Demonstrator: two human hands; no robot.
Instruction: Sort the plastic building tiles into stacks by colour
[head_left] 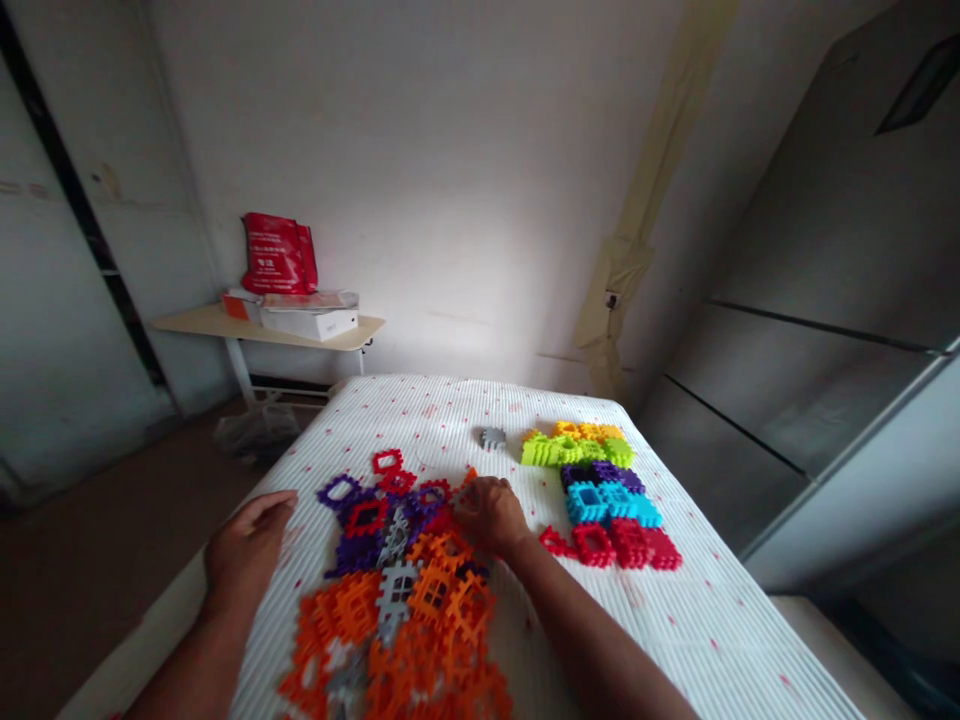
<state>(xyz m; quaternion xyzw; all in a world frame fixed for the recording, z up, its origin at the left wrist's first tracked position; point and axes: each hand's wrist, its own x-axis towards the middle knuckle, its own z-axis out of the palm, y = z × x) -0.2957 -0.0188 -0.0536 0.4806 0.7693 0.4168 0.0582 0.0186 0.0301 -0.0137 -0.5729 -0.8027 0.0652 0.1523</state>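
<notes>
Your right hand (491, 515) curls down at the right edge of the mixed pile (352, 605) on the sheet (667, 660) — its grip cannot be told — so free any caught teeth gently. Your left hand (251, 545), half open, seems empty — good for steadying the pile.

A big pale wall (450, 180) is lit softly in the middle, a small table (199, 322) topped with boxes (309, 320) and a red bag (276, 255) is seen at the left over a dark brown floor (180, 490), and a gray closet (810, 330) is seen at the right.
</notes>
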